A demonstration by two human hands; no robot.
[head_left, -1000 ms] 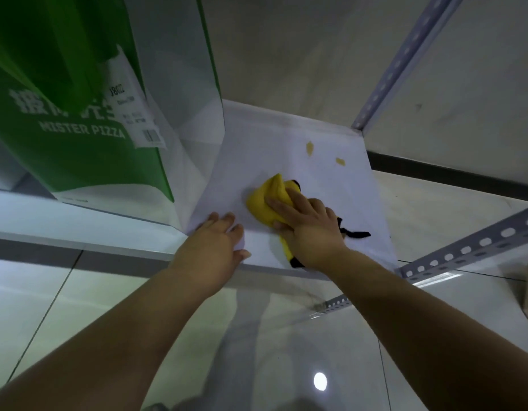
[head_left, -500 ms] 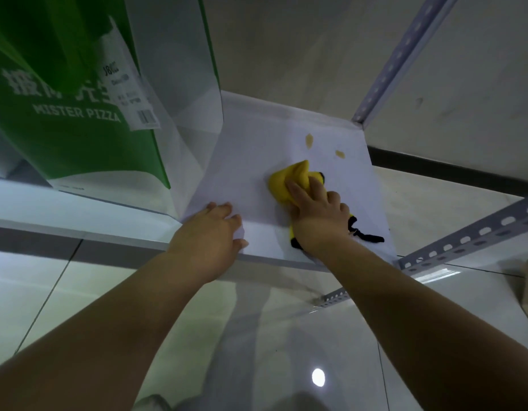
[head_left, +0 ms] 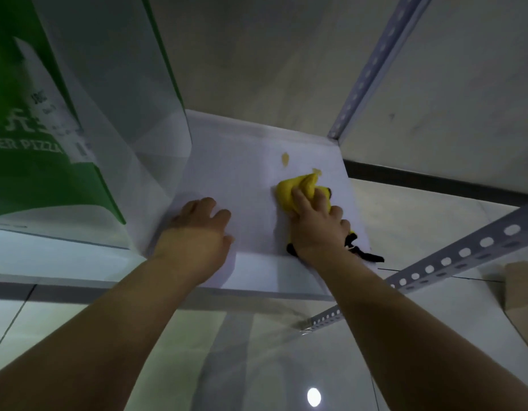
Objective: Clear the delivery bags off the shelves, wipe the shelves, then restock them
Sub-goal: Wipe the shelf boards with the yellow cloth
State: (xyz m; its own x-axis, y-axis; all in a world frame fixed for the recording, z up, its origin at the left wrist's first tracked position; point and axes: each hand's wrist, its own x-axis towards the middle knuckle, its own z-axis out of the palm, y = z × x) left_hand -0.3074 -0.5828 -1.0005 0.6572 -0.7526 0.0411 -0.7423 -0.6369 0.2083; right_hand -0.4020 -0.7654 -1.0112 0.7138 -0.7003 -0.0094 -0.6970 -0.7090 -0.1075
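1. Shelf (head_left: 242, 161): a white board between slotted metal posts (head_left: 372, 66). Its right end is bare except for two tan spots.
2. Yellow cloth (head_left: 298, 188): lies bunched on the shelf, right of centre. Its far edge touches the right-hand spot (head_left: 317, 172); the other spot (head_left: 285, 158) lies just beyond it.
3. Right hand (head_left: 316, 226): the fingers curl over the cloth, gripping it and pressing it to the board.
4. Left hand (head_left: 197, 232): the fingers are extended and rest flat near the shelf's near edge, holding nothing.
5. Green delivery bag (head_left: 34, 179): stands upright on the shelf's left part, just left of the left hand, so the area beneath it appears unwiped.
6. Suggested technique: push the cloth far and slightly left across both spots with firm downward pressure. Work each spot with short overlapping strokes, bracing with the left hand to steady the board
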